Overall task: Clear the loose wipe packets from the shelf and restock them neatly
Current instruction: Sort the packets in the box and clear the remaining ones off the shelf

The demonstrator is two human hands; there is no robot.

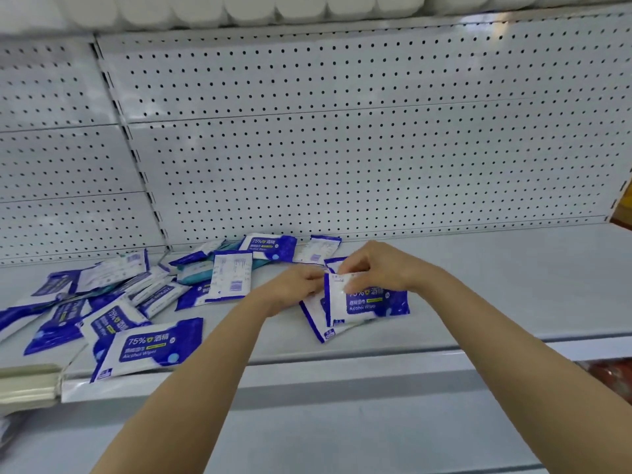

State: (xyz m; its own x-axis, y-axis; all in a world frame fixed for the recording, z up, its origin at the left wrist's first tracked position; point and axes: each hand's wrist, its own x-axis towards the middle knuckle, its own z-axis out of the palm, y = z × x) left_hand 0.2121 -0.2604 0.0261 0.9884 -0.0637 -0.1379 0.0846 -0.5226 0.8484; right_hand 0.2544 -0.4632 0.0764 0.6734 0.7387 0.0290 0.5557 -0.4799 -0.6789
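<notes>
Several blue-and-white wipe packets lie scattered on the grey shelf (513, 285), most of them in a loose pile (113, 302) at the left. Near the middle, my right hand (376, 265) pinches the top edge of a small stack of packets (366, 302) that stands tilted on the shelf. My left hand (294, 285) grips the same stack from its left side. One packet (147, 347) lies face up at the shelf's front edge on the left. More packets (270, 246) rest against the back panel.
A white perforated back panel (342, 148) rises behind the shelf. White rounded packs (239, 8) fill the shelf above. A lower shelf (342, 432) runs below. Something red shows at the far right (612, 374).
</notes>
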